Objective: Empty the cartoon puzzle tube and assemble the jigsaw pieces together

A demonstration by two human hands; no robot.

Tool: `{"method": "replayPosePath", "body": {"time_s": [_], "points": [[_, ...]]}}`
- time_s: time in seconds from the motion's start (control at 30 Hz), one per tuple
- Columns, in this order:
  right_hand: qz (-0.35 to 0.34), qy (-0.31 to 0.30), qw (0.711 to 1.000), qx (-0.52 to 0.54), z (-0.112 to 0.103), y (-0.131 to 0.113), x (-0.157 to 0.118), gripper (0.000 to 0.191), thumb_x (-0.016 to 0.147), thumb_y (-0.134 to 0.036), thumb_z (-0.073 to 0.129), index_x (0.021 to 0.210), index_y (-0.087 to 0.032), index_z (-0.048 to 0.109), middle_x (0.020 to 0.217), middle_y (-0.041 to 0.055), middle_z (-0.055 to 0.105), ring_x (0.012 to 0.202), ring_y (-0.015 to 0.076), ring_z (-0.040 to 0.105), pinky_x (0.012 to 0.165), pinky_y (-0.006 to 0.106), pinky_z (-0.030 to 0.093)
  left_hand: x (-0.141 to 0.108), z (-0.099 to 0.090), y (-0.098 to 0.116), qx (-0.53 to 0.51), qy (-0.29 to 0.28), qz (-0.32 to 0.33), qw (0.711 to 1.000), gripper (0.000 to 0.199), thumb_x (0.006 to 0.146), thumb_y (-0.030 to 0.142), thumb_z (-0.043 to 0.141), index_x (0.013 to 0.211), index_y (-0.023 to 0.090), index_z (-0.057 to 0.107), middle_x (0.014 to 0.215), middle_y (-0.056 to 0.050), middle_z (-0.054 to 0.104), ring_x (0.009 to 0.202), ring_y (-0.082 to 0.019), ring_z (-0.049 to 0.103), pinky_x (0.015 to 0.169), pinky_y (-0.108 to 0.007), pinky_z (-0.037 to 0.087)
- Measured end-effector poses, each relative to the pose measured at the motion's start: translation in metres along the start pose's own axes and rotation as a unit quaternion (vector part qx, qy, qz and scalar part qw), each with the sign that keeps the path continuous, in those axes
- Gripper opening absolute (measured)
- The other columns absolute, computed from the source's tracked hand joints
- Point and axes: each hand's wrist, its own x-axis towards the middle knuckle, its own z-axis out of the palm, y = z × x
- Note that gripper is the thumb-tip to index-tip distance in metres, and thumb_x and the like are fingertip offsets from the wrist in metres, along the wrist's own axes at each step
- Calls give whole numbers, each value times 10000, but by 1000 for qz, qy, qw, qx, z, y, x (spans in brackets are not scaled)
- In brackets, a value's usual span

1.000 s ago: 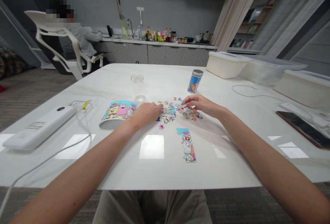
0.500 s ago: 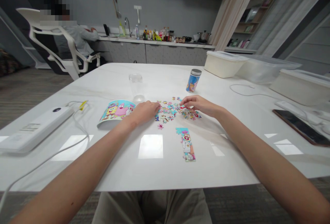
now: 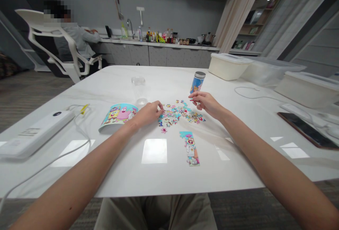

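Note:
Loose puzzle pieces (image 3: 176,114) lie in a pile on the white table (image 3: 116,173). My right hand (image 3: 205,102) hovers over the pile's right side, a small reddish puzzle piece (image 3: 191,99) pinched at its fingertips. At the left edge of the pile is my left hand (image 3: 150,112), fingers curled; whatever they may hold is too small to name. Nearer to me lies a joined puzzle strip (image 3: 192,149) with a cartoon figure. A curved picture sheet (image 3: 119,116) is beside my left wrist. Behind my right hand stands a blue canister (image 3: 197,81) with a metal lid.
A clear plastic jar (image 3: 139,90) stands behind my left hand. On the left are a white power strip (image 3: 37,133) and cable. Lidded bins (image 3: 229,66) and a phone (image 3: 308,130) are at the right. A person sits at the back left.
My right hand has risen from the pile toward the canister, with a small piece now visible at its fingertips. My left hand has drawn slightly left, its fingers more raised.

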Motion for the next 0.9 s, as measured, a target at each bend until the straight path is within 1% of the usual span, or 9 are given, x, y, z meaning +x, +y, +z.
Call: {"method": "replayPosePath", "body": {"time_s": [0.17, 0.3, 0.47, 0.53, 0.6, 0.67, 0.73, 0.83, 0.9], "points": [[11, -26, 999, -25, 1, 1, -1, 181, 665, -225, 688, 839, -172, 681, 686, -2, 532, 603, 95, 450, 412, 192, 301, -7, 5, 9, -66, 27, 21, 997, 152, 898, 309, 507, 947, 188, 582, 635, 7, 630, 550, -139, 540, 561, -241, 336], [27, -81, 991, -100, 6, 2, -4, 229, 683, -311, 750, 845, -172, 667, 736, 9, 617, 600, 88, 488, 444, 197, 346, -20, 11, 29, -206, -27, 14, 978, 170, 875, 357, 560, 879, 187, 565, 533, 60, 515, 435, -91, 411, 470, -213, 264], [31, -149, 973, -174, 14, 7, -7, 262, 700, -377, 754, 836, -169, 667, 743, 26, 673, 582, 96, 529, 471, 219, 351, -30, 13, 46, -345, -88, -55, 933, 206, 866, 383, 585, 813, 188, 545, 440, 107, 322, 363, -59, 229, 405, -208, 170], [3, -155, 961, -231, 16, 9, -6, 202, 726, -343, 726, 827, -172, 687, 742, 26, 680, 592, 108, 541, 517, 242, 385, -31, 12, 47, -393, -103, -70, 911, 205, 874, 387, 582, 821, 196, 533, 423, 123, 254, 358, -55, 180, 399, -205, 148], [-69, -127, 941, -305, 19, 10, -5, 111, 744, -276, 696, 794, -178, 709, 756, 27, 672, 639, 122, 552, 612, 272, 425, -31, 12, 45, -436, -111, -75, 890, 212, 869, 396, 593, 827, 201, 521, 427, 130, 224, 355, -52, 160, 391, -202, 128], [-144, -105, 925, -336, 23, 8, -7, 90, 763, -251, 674, 797, -183, 723, 789, 32, 656, 693, 132, 557, 693, 294, 437, -30, 13, 43, -468, -108, -77, 874, 225, 850, 396, 620, 823, 201, 512, 439, 133, 215, 354, -47, 151, 385, -199, 120], [-170, -138, 928, -301, 28, 3, -12, 149, 804, -301, 653, 878, -192, 723, 819, 35, 646, 727, 138, 560, 698, 294, 442, -30, 14, 43, -489, -94, -77, 863, 249, 831, 400, 646, 807, 199, 500, 447, 136, 215, 355, -42, 149, 382, -196, 119], [-129, -221, 941, -222, 36, -6, -22, 221, 829, -383, 644, 939, -197, 688, 831, 35, 656, 745, 140, 574, 600, 260, 436, -31, 14, 47, -503, -75, -70, 858, 322, 797, 451, 686, 794, 199, 485, 433, 141, 218, 353, -37, 153, 383, -198, 112], [-97, -236, 949, -183, 40, -10, -27, 227, 827, -400, 650, 907, -187, 663, 829, 40, 664, 732, 134, 583, 517, 230, 410, -32, 13, 50, -502, -76, -62, 859, 347, 790, 475, 695, 797, 196, 489, 426, 141, 231, 349, -35, 162, 385, -199, 113]]}}
